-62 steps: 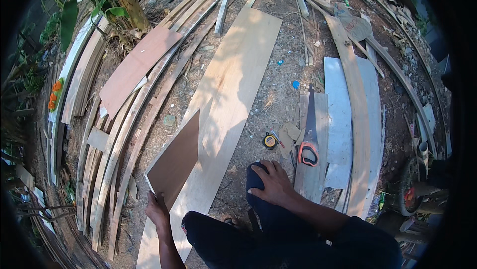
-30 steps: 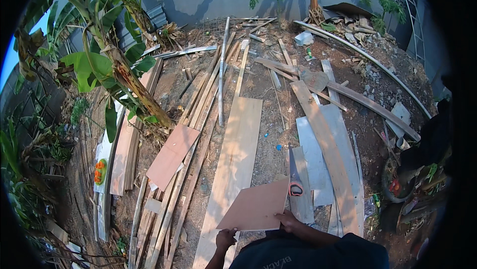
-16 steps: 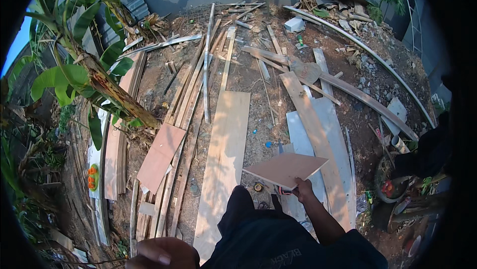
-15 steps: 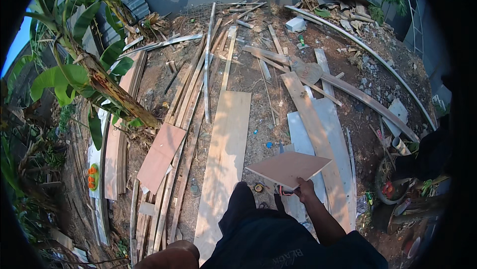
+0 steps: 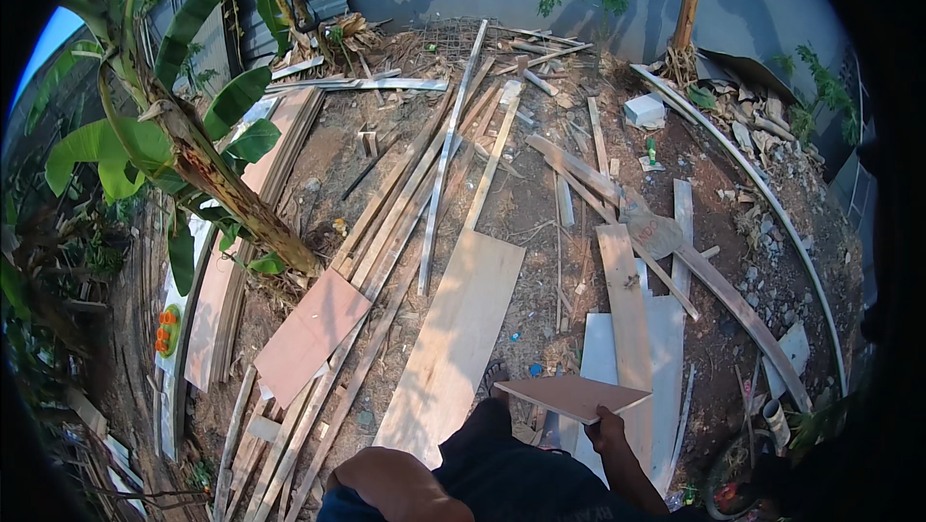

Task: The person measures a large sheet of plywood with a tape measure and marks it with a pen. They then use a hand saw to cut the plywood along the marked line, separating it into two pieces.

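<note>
Since half a second ago your head has lifted a little: the grey wall at the top of the yard shows more fully, and the flat reddish-brown plywood offcut [image 5: 571, 397] sits lower on your right side, carried level, clear of the ground.

Head view, the only one you have. Your right hand [image 5: 608, 423] is clamped on the near right edge of that offcut, fingers curled over it; the sheet juts left and forward above the long pale wooden plank [image 5: 453, 343] and the white flat panels [image 5: 617, 368] lying on the dirt. You grip it by one edge only, so the far corner can dip and catch on the narrow brown board [image 5: 627, 324] lying across those panels, or twist out of your fingers.

Your left hand is out of frame; only the bare bend of that arm [image 5: 395, 483] shows at the lower edge, so I cannot tell whether that hand is open or closed.

The footing is the larger risk. Loose thin timber strips [image 5: 386, 261] fan across the ground ahead, and a step onto one could roll it under you. What look like small objects near your feet are too blurred to name, possibly tools, so tread with care there.
</note>
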Available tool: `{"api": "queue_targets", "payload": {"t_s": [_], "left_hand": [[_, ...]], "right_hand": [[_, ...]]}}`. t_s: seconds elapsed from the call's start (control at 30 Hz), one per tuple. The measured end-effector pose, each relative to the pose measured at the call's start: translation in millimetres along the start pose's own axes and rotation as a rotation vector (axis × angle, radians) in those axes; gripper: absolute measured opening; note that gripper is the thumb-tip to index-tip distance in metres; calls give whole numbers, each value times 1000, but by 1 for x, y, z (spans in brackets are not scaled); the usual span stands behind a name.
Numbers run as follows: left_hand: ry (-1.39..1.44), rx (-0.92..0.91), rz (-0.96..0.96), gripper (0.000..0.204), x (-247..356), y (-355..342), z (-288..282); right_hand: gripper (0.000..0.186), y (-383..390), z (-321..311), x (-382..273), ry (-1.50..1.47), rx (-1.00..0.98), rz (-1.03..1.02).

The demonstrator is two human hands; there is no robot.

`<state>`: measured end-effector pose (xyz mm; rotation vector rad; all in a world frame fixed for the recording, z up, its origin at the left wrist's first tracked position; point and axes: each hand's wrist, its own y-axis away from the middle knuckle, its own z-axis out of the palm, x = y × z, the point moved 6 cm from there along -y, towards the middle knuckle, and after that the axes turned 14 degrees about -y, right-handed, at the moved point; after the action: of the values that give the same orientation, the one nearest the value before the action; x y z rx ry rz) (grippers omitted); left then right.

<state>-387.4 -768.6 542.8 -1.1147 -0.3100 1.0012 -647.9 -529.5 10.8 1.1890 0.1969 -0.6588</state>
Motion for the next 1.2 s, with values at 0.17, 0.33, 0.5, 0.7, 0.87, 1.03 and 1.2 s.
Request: {"api": "queue_targets", "payload": {"t_s": [0.17,0.33,0.5,0.7,0.87,1.03,1.2], "left_hand": [[-135,-164,-61,23,-97,11,-2],[-49,-112,5,19,-149,29,4],[-298,-207,-25,31,-181,29,4],[-303,-316,-62,26,-210,61,24],[-655,-583,-233,27,-242,82,53],[-907,-296,110,41,-264,115,96],[-1157,-489,59,39,-287,127,134]], "right_hand": [[27,-54,109,-33,236,-8,47],[31,-112,235,-61,369,-119,13],[33,-152,364,-94,403,-333,-90],[69,-232,433,-126,772,-96,-91],[79,-321,421,-121,1835,-568,-345],[70,-426,357,-133,1934,-616,-232],[37,-479,386,-165,2240,-734,125]]}}
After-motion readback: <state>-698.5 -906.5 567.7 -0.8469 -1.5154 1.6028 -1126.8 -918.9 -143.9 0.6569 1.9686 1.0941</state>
